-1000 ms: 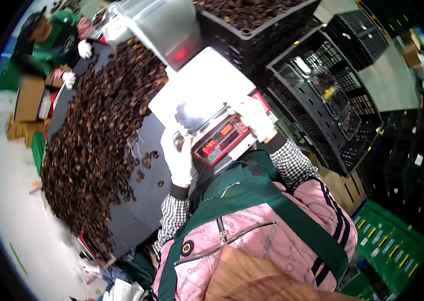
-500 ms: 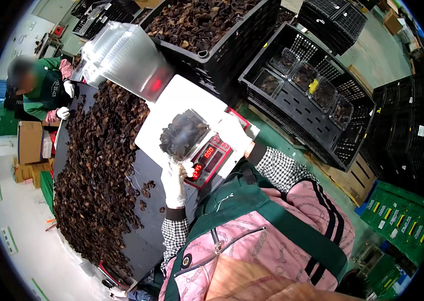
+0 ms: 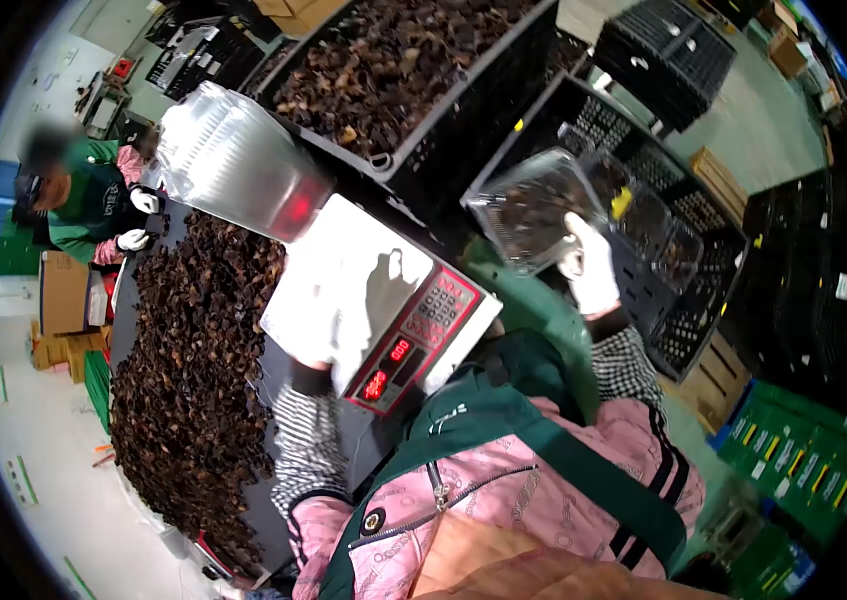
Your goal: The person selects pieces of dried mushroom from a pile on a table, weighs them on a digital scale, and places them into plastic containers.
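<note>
My right hand [image 3: 591, 268], in a white glove, grips the near side of a clear plastic box [image 3: 533, 212] with dark dried pieces inside. The box is tilted, held over the near left end of a black crate [image 3: 633, 110]. White-gloved too, my left hand [image 3: 328, 325] is over the left part of the scale [image 3: 413, 338]; its fingers blend into the bright white surface, so their pose is unclear. Red digits glow on the scale's panel. A stack of empty clear boxes [image 3: 233, 165] lies just beyond the scale.
Dark dried pieces [image 3: 193, 390] are heaped across the grey table at left. A big black crate [image 3: 373, 165] full of such pieces stands behind the scale. Filled clear boxes [image 3: 648, 220] sit in the right crate. Across the table is a co-worker [image 3: 93, 205] with gloved hands.
The filled box has left the scale and moved right in my right hand, over to the crate. My left hand has let go of it and shifted left over the scale.
</note>
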Demonstrator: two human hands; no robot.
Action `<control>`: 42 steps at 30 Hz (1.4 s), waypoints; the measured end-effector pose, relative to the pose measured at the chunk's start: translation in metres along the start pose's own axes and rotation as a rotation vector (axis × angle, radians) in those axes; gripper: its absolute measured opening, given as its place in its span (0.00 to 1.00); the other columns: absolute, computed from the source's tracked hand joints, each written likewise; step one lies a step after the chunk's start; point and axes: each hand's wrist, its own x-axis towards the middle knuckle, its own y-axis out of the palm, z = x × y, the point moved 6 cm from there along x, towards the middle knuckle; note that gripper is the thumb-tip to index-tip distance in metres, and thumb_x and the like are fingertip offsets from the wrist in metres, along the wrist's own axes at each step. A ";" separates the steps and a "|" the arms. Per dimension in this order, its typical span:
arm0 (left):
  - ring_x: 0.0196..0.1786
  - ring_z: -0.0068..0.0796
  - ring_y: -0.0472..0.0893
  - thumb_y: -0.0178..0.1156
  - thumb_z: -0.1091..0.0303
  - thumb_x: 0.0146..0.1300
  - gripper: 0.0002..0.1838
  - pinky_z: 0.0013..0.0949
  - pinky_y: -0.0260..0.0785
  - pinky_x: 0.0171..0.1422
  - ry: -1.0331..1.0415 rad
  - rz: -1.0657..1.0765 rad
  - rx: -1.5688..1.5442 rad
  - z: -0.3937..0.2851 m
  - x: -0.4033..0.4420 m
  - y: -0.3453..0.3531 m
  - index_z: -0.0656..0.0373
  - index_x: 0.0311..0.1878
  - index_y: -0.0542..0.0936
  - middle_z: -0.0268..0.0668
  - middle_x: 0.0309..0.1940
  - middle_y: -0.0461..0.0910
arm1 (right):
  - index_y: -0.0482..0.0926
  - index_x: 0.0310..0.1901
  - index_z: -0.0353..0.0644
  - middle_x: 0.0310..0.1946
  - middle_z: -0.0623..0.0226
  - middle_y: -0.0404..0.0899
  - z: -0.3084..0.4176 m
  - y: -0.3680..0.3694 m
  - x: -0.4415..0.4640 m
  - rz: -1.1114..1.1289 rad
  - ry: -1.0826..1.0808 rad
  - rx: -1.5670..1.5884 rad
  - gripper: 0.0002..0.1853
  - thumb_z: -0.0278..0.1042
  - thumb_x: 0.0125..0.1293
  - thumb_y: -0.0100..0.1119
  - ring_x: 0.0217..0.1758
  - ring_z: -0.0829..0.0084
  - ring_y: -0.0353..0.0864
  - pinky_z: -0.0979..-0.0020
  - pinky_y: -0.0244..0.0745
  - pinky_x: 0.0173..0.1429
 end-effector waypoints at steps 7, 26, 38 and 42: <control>0.62 0.53 0.77 0.71 0.68 0.57 0.32 0.45 0.68 0.69 0.369 -0.346 0.802 0.045 0.138 -0.096 0.64 0.65 0.74 0.54 0.58 0.78 | 0.74 0.26 0.53 0.12 0.81 0.63 -0.046 -0.171 0.093 -0.179 0.418 -0.299 0.16 0.47 0.64 0.69 0.08 0.84 0.54 0.76 0.45 0.13; 0.36 0.37 0.82 0.70 0.71 0.61 0.10 0.34 0.74 0.45 0.165 -0.683 0.289 0.022 0.119 -0.156 0.61 0.45 0.83 0.40 0.33 0.83 | 0.81 0.43 0.30 0.28 0.62 0.82 -0.051 -0.202 0.158 -0.479 -0.246 -0.728 0.14 0.37 0.73 0.59 0.29 0.71 0.79 0.67 0.75 0.41; 0.34 0.41 0.82 0.60 0.71 0.68 0.06 0.40 0.75 0.44 -0.189 -0.167 0.307 0.048 -0.169 -0.012 0.59 0.43 0.84 0.40 0.32 0.84 | 0.85 0.49 0.39 0.22 0.83 0.69 -0.016 0.138 -0.012 0.423 -0.203 -0.608 0.14 0.33 0.76 0.50 0.19 0.92 0.55 0.83 0.45 0.22; 0.49 0.44 0.79 0.62 0.69 0.64 0.12 0.44 0.72 0.52 -0.309 -0.326 0.132 0.060 -0.196 0.010 0.59 0.51 0.81 0.44 0.44 0.81 | 0.82 0.54 0.35 0.38 0.71 0.81 -0.055 0.239 -0.075 0.775 -0.339 -0.638 0.12 0.27 0.75 0.53 0.35 0.86 0.74 0.82 0.69 0.37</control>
